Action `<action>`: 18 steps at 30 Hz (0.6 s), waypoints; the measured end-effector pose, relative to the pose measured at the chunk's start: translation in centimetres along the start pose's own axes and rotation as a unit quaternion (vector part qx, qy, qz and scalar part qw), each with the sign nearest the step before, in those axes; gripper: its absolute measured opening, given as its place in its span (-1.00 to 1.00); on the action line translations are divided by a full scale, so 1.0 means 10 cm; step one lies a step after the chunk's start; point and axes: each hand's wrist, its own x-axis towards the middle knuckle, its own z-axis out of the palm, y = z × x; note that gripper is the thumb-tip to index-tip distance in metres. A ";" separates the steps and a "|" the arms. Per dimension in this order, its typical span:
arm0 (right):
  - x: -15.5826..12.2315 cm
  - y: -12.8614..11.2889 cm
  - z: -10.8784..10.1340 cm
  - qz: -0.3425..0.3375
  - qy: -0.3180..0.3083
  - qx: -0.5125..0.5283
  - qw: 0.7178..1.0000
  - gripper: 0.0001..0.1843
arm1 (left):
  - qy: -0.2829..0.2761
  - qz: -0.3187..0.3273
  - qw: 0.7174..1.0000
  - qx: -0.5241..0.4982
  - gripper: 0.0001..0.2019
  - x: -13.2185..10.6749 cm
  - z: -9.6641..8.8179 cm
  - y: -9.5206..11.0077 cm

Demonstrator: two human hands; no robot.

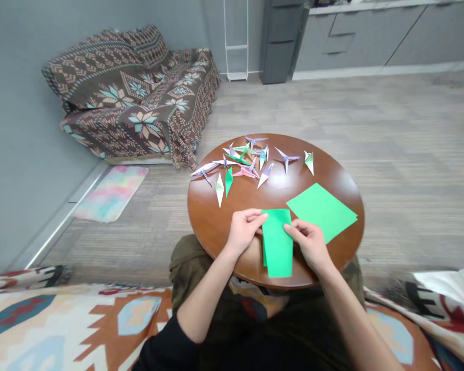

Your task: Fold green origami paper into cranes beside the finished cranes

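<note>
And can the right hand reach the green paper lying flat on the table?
Probably yes: the right hand is just beside the flat green paper, with nothing seen standing between them. But it's pinching the folded green sheet, so it would likely need to let go first.

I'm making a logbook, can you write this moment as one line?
left hand: holds folded green paper; right hand: holds it too; table: flat green paper, paper figures

I am in a home, in what looks like a living room. I see 1 cloth-covered sofa (139, 103) with a pink-and-blue mat (112, 193) near it. Gray cabinets (363, 41) stand along the far side. I sit at 1 round brown table (203, 214).
</note>
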 end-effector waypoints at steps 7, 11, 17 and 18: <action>-0.01 -0.02 0.02 -0.005 0.019 -0.024 1.000 -0.53 | -0.018 0.001 1.000 0.025 -0.55 0.00 -0.02 -0.02; 0.01 -0.03 -0.05 -0.006 -0.023 -0.053 0.998 -0.52 | -0.067 -0.002 0.997 0.046 -0.56 -0.01 -0.05 0.06; 0.04 -0.27 -0.08 -0.021 -0.136 -0.110 0.984 -0.55 | -0.161 0.002 0.978 0.134 -0.69 0.03 0.03 0.25; 0.04 -0.31 -0.07 -0.024 -0.144 -0.117 0.982 -0.55 | -0.157 0.005 0.977 0.142 -0.70 0.04 0.05 0.26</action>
